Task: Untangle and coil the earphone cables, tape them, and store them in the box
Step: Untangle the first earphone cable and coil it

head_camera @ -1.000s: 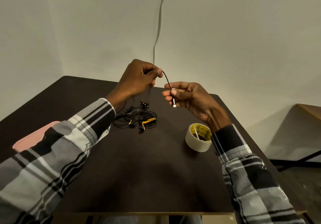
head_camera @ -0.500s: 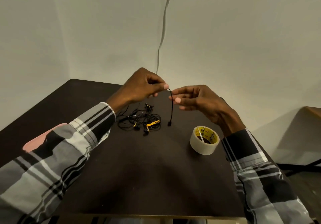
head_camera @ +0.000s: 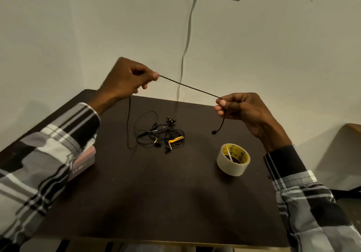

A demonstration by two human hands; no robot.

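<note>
1. Earphone cables sit on a dark table (head_camera: 156, 203); the bare top gives room to lay coils flat.
2. Pink box (head_camera: 83, 162), at the table's left edge, partly hidden by the left sleeve; likely the storage box, lid state not visible.
3. Tape roll (head_camera: 233, 159), clear with a yellow core, lying flat right of centre, well apart from the tangle.
4. Tangled earphone pile (head_camera: 162, 134), black with yellow parts, mid-table. Judged light, limp, snag-prone; tease loops out, don't yank.
5. Left hand (head_camera: 127, 79) raised, thumb and forefinger clamped on the black cable (head_camera: 189, 87).
6. Right hand (head_camera: 240, 107) pinches the same cable; the span is taut, the plug end dangles below. Thin, soft, likely slippery: grip near the plug.
</note>
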